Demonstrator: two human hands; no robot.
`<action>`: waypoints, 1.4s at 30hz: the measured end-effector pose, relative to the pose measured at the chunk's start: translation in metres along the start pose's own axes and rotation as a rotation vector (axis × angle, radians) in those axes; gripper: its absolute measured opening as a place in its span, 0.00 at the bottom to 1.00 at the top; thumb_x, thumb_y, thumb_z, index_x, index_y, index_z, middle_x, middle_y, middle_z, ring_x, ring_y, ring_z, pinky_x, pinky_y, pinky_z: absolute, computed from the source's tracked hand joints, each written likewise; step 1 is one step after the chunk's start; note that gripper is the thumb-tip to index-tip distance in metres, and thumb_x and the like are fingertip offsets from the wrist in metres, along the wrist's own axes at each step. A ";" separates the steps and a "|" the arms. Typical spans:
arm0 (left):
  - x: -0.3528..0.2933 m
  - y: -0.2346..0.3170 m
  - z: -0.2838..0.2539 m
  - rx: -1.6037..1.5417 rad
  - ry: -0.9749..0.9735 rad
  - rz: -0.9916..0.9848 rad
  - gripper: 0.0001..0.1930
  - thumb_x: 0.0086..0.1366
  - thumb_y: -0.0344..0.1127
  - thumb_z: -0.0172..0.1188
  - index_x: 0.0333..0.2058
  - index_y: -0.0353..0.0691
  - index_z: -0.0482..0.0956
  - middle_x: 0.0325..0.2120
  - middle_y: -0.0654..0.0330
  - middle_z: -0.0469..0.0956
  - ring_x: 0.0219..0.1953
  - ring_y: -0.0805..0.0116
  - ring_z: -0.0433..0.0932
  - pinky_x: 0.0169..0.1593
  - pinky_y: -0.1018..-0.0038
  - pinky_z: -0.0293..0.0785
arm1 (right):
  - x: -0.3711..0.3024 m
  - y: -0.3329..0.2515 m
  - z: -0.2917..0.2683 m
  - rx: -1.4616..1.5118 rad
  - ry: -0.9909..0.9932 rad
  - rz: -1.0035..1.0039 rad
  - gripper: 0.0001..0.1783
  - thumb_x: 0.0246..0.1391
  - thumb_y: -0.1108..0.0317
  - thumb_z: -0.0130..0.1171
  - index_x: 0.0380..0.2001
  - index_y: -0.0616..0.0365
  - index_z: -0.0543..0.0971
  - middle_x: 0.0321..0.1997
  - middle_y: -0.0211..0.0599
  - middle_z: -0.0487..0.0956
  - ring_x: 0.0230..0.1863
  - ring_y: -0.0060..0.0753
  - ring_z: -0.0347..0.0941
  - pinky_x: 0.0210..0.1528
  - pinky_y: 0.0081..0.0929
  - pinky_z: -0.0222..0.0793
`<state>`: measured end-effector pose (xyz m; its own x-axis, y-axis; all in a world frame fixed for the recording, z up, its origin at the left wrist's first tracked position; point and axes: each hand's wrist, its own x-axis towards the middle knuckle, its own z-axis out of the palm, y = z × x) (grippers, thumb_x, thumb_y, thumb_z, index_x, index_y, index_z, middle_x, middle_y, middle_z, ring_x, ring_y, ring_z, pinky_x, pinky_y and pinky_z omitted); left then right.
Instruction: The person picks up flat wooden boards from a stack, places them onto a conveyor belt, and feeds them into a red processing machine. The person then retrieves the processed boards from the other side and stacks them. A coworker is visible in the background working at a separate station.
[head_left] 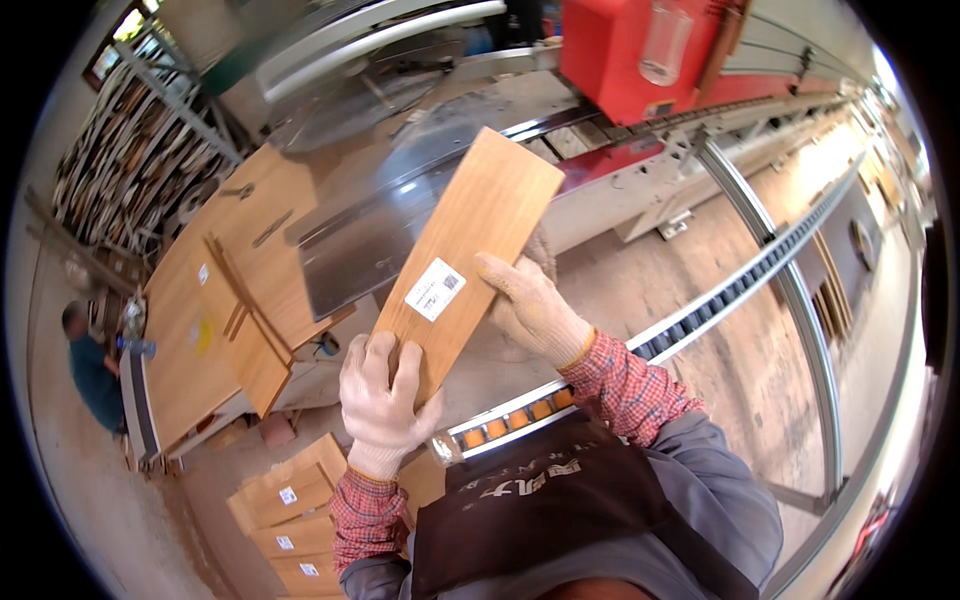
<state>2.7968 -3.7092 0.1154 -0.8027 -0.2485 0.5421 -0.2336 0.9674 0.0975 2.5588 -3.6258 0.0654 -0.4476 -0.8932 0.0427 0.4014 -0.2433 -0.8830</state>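
Observation:
A rectangular wood-grain board (475, 215) is held up at a slant in front of me, with a white printed label (435, 289) stuck on its face. My left hand (385, 395), in a pale work glove, closes round its lower end, fingers over the face. Gloved likewise, my right hand (535, 305) grips the right edge, thumb on the face and the other fingers partly hidden behind. Beyond the board lies the dark metal table (345, 265) of a machine.
A red machine housing (625, 60) stands at the far right. Roller rails (690, 325) cross in front of my waist. Labelled boards (290, 495) are stacked at lower left. Wooden panels lie on a worktable (185, 375) at left, with another person (95, 365) beside it.

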 end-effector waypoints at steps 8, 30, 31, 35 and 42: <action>-0.017 0.018 -0.006 -0.308 0.092 -0.144 0.56 0.52 0.42 0.80 0.74 0.34 0.54 0.65 0.41 0.64 0.61 0.40 0.70 0.67 0.50 0.68 | -0.026 0.016 -0.072 0.942 -0.219 -0.123 0.32 0.66 0.67 0.61 0.71 0.58 0.66 0.69 0.43 0.75 0.70 0.49 0.72 0.73 0.56 0.66; -0.019 -0.021 0.051 -0.974 -0.093 -0.884 0.15 0.71 0.35 0.63 0.50 0.31 0.81 0.38 0.54 0.82 0.39 0.72 0.81 0.47 0.75 0.78 | 0.052 -0.161 0.010 -0.877 0.077 -0.619 0.22 0.57 0.71 0.65 0.55 0.65 0.79 0.49 0.41 0.84 0.52 0.40 0.82 0.52 0.38 0.81; -0.013 -0.024 0.050 -0.984 -0.027 -0.891 0.15 0.71 0.35 0.63 0.51 0.31 0.81 0.40 0.54 0.82 0.39 0.71 0.81 0.47 0.74 0.78 | 0.071 -0.145 -0.005 -1.253 0.038 -0.883 0.22 0.54 0.73 0.65 0.54 0.62 0.79 0.48 0.42 0.83 0.51 0.44 0.81 0.52 0.40 0.80; 0.015 -0.048 0.046 -0.731 0.121 -0.831 0.20 0.66 0.34 0.68 0.53 0.31 0.79 0.44 0.52 0.80 0.44 0.65 0.81 0.52 0.71 0.77 | 0.133 -0.068 -0.016 -2.046 -0.155 -0.530 0.27 0.50 0.67 0.71 0.55 0.48 0.80 0.58 0.33 0.81 0.62 0.41 0.77 0.61 0.38 0.76; 0.094 -0.109 0.087 0.023 -0.085 -0.533 0.38 0.61 0.56 0.69 0.60 0.32 0.73 0.49 0.44 0.80 0.52 0.47 0.81 0.56 0.56 0.78 | 0.184 0.035 -0.057 -2.111 -0.203 -0.686 0.17 0.56 0.60 0.61 0.49 0.46 0.82 0.53 0.33 0.83 0.57 0.39 0.79 0.57 0.41 0.74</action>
<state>2.6986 -3.8423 0.0831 -0.6107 -0.7088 0.3532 -0.6319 0.7050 0.3222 2.4454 -3.7768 0.0154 0.0178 -0.9242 0.3815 -0.9739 0.0703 0.2157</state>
